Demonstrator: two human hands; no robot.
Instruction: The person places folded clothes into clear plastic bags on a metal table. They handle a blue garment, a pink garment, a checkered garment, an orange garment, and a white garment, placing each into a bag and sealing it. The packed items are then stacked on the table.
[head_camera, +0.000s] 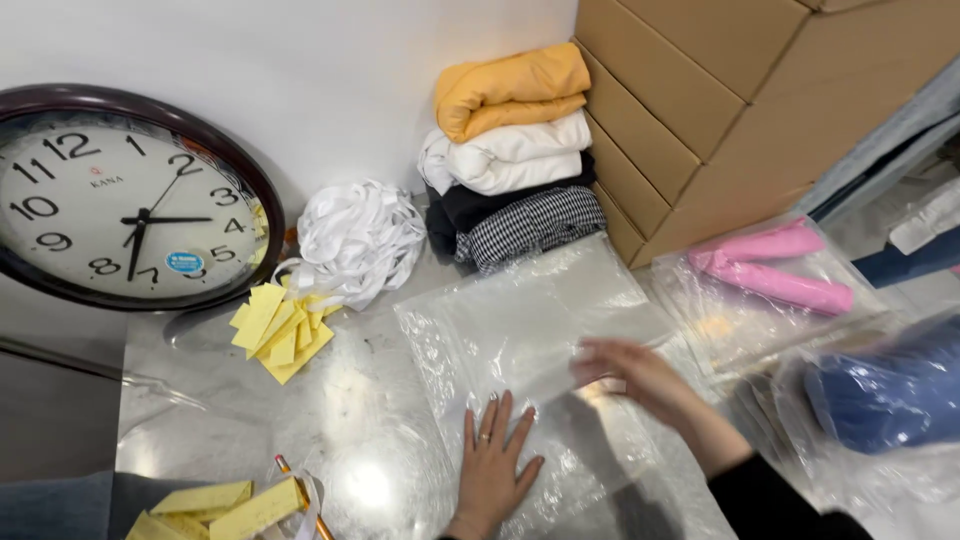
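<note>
A clear plastic bag (530, 310) lies flat on the glossy grey table (370, 440). My left hand (495, 460) presses flat on the bag's near part, fingers spread, a ring on one finger. My right hand (635, 375) is blurred and rests on the bag's right side, fingers curled around a fold of the plastic. Behind the bag stands a stack of folded clothes (510, 150): yellow on top, then white, black and a checked piece at the bottom.
A round wall clock (120, 195) leans against the wall at left. A white ribbon bundle (360, 235) and yellow paper tags (275, 330) lie beside it. Cardboard boxes (720, 110) stand at back right. Bagged pink (775, 275) and blue (885, 390) items lie at right.
</note>
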